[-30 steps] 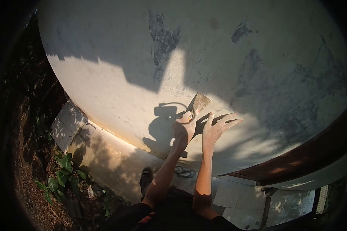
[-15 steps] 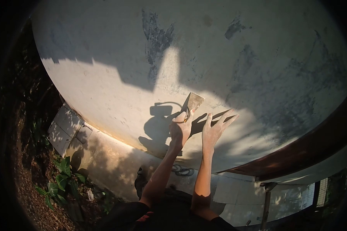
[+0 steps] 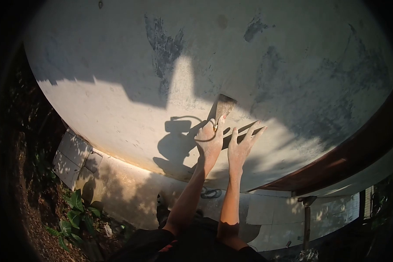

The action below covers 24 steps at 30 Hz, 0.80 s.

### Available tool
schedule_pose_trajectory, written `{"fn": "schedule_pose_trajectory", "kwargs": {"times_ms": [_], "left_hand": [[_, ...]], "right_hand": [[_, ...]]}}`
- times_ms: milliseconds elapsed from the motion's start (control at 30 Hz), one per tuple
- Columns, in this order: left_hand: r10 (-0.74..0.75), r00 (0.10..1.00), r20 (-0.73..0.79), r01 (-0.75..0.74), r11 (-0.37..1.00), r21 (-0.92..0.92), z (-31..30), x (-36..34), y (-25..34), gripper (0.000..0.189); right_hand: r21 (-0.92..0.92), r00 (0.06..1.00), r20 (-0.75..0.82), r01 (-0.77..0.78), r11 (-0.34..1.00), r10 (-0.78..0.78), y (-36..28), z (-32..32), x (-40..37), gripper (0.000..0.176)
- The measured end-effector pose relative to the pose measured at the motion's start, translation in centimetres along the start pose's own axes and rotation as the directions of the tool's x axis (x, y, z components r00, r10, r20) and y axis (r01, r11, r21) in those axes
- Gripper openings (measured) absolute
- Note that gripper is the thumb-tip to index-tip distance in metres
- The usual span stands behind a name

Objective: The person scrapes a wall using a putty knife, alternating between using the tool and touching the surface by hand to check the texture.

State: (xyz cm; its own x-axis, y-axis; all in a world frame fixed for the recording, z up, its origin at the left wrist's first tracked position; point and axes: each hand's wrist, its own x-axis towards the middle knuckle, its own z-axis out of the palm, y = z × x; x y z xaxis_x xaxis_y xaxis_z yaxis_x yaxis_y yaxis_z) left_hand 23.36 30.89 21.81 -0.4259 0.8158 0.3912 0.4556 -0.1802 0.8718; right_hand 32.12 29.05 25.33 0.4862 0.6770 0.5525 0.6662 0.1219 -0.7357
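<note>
My left hand [image 3: 208, 139] is closed round the handle of a scraper [image 3: 225, 105], a putty knife with a wide flat blade. Its blade points upward against the pale wall [image 3: 113, 102], and one finger stretches along the base of the blade. Most of the handle is hidden in my grip. Just to the right, my right hand [image 3: 240, 150] holds nothing; its fingers are spread close over the wall surface. Pale dust coats both hands. Dark scraped-looking patches [image 3: 163, 48] mark the wall above, with a larger grey area [image 3: 323, 96] to the right.
A hard shadow of my head and arms falls on the wall. Below runs a paved ledge [image 3: 122, 187], with green plants [image 3: 75, 214] at lower left. A dark reddish-brown band [image 3: 327, 170] borders the wall at right, near a post [image 3: 307, 227].
My left hand and the scraper have moved up and to the right along the wall, and the blade stands more upright. My right hand remains beside it, fingers still spread. The view has shifted slightly.
</note>
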Motion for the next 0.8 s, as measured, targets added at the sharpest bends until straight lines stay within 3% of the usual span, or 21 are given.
{"fn": "schedule_pose_trajectory", "kwargs": {"times_ms": [333,467,667,733,767,800], "left_hand": [[-0.078,0.988,0.130,0.075,0.997,0.032,-2.7,0.9,0.4,0.047],[-0.080,0.992,0.102,0.073,0.995,0.069,-2.0,1.0,0.3,0.048],[0.008,0.995,0.103,-0.007,1.000,-0.005,-1.7,0.8,2.0,0.043],[0.262,0.965,0.001,-0.262,0.962,0.083,-0.4,0.5,0.6,0.039],[0.294,0.949,-0.112,-0.309,0.939,-0.151,0.4,0.5,0.5,0.037],[0.294,0.950,-0.110,-0.307,0.940,-0.146,0.4,0.2,-0.1,0.037]], "right_hand": [[-0.048,1.000,-0.007,0.028,0.998,-0.028,0.7,-0.1,-0.1,0.081],[-0.042,0.999,0.001,0.039,0.998,-0.039,1.0,-0.4,0.0,0.078],[-0.019,0.999,0.035,-0.003,1.000,0.004,0.7,-1.3,-0.2,0.075],[-0.009,0.999,0.031,0.017,1.000,-0.016,0.8,-1.4,-0.1,0.073],[-0.007,0.999,0.035,0.011,1.000,-0.011,0.8,-1.3,-0.2,0.073],[-0.005,1.000,0.019,0.016,1.000,-0.016,0.8,-1.1,-0.2,0.073]]}}
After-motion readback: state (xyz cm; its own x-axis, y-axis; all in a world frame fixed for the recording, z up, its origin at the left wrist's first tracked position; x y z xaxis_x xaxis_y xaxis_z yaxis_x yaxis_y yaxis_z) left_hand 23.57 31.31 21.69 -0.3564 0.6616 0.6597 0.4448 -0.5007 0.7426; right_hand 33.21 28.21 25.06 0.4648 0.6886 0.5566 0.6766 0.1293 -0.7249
